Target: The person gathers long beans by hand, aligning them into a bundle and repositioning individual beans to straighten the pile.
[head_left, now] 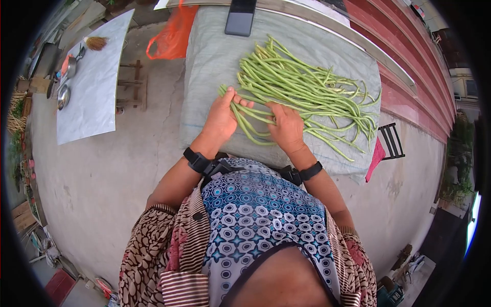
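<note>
Long green beans lie in a loose pile on a table covered with a grey woven sheet. At the pile's near left side, my left hand is closed around the ends of several beans, whose tips poke out above the thumb. My right hand rests over the near beans with its fingers curled down on one or more strands. Between the two hands a few beans bow toward me. The right fingertips are partly hidden.
A black phone and an orange plastic bag are at the table's far edge. On the left stands a white-topped table with a small brush and metal bowls. Red steps rise behind; a black rack-like stool stands right.
</note>
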`<control>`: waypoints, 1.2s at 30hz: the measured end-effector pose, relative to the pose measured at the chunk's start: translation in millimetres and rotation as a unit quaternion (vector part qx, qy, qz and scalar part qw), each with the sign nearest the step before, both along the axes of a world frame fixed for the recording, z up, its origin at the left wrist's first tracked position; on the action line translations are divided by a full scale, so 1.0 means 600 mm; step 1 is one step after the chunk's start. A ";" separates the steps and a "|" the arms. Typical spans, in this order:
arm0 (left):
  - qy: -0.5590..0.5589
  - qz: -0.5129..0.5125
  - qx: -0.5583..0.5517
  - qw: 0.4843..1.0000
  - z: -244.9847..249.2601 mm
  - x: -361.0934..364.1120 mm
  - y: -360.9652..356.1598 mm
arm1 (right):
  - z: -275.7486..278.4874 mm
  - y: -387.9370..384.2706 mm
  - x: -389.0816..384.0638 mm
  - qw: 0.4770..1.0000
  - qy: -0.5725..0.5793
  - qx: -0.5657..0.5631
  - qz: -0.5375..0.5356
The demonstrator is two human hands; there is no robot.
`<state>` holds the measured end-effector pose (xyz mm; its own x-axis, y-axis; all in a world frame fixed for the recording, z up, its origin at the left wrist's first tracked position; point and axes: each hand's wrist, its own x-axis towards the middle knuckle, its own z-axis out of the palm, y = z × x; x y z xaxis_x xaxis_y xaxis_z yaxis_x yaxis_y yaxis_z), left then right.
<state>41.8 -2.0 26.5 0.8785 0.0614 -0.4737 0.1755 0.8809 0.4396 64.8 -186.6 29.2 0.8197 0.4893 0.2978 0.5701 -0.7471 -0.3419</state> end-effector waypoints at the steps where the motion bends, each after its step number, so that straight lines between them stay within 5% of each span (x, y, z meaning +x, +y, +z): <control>1: 0.024 0.013 -0.011 1.000 -0.003 0.000 0.005 | -0.005 -0.020 -0.002 0.999 0.040 -0.017 -0.019; 2: 0.048 0.027 -0.022 0.998 -0.008 -0.001 0.012 | -0.009 -0.042 -0.001 0.995 0.080 -0.034 -0.037; 4: 0.080 0.037 -0.047 0.995 -0.031 -0.006 0.030 | -0.008 -0.098 0.013 1.000 -0.018 -0.019 -0.005; 12: 0.109 0.075 -0.016 0.991 -0.080 -0.021 0.072 | 0.037 -0.356 0.056 0.956 -0.095 -0.200 -0.195; 14: 0.080 0.056 0.004 0.995 -0.093 -0.025 0.083 | 0.072 -0.406 0.058 0.918 -0.013 -0.263 -0.295; 17: 0.154 0.025 0.046 0.987 -0.062 -0.019 0.074 | 0.082 -0.450 0.048 0.926 -0.079 -0.297 -0.217; 22: 0.142 -0.026 0.105 0.984 -0.049 -0.011 0.068 | 0.072 -0.252 0.039 0.984 0.119 -0.039 -0.125; 26: 0.153 -0.047 0.081 0.984 -0.046 -0.009 0.066 | 0.034 -0.089 0.022 0.998 0.041 -0.040 0.015; 36: 0.094 -0.094 0.087 0.987 -0.047 -0.021 0.064 | -0.005 -0.017 0.026 0.997 0.071 0.016 0.014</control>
